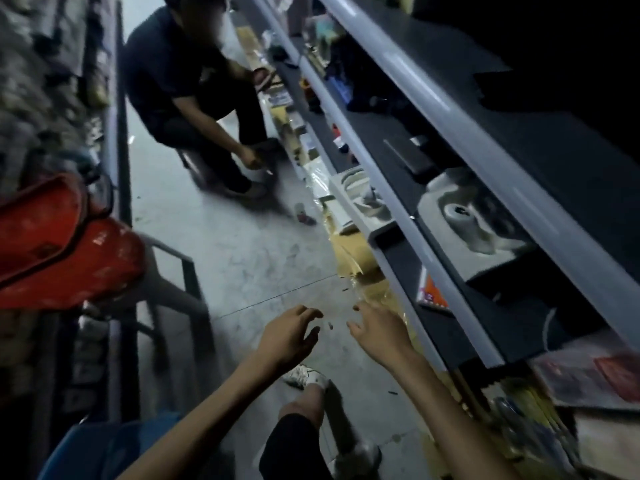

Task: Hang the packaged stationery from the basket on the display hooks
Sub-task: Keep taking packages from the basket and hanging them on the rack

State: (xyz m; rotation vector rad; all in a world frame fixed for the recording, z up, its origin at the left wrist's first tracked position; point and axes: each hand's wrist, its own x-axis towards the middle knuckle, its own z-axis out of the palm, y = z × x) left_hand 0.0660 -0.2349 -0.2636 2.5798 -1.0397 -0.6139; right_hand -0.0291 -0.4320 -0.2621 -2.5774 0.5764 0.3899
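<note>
Reaching forward over the grey floor (249,258), both hands are empty: the left hand (289,336) has its fingers (304,313) curled loosely and spread apart, gripping nothing, and the right hand (379,332) has its fingers (362,308) stretched wide open toward the base of the shelving, also holding nothing. The two hands are near each other but apart, with bare floor showing between them. Behind them the bare forearms run back to the bottom edge, and below them a knee and a white shoe (306,375) of the same person show. To the right, long grey shelves (433,216) run away up the aisle, carrying dark, blurred goods, and flat packaged items (349,261) in yellow and clear wrapping lie along the floor at the shelf foot, just beyond the right hand. A red basket (59,244) sits at the left on a metal frame, well apart from both hands; its contents cannot be made out. Farther up the aisle another person (194,98) in dark clothes crouches beside the shelves
</note>
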